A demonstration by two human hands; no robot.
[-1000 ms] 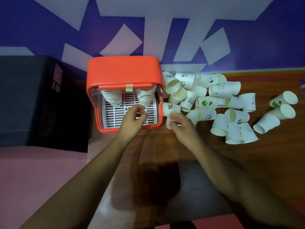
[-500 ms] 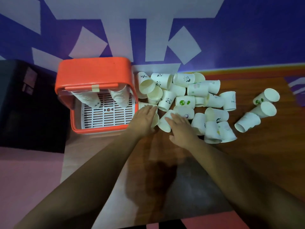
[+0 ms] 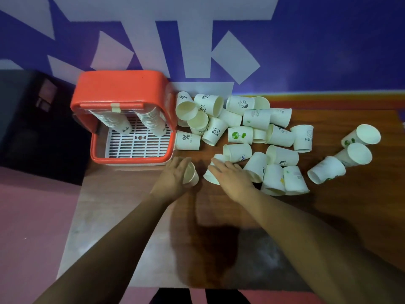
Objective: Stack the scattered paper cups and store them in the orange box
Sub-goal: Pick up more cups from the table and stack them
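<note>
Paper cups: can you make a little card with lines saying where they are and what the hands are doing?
Orange box: two cup stacks leaning inside
Loose cups: heaped on table, right of box
Left hand: holds a plain cup
Right hand: lies over a tipped cup

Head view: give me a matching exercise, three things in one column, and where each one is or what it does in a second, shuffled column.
1. left hand
2. right hand
3. two stacks of white paper cups

A. inside the orange plastic box
B. grips one white paper cup
C. touches a white paper cup lying on its side on the brown wooden table

Pairs: 1-B, 2-C, 3-A
</note>
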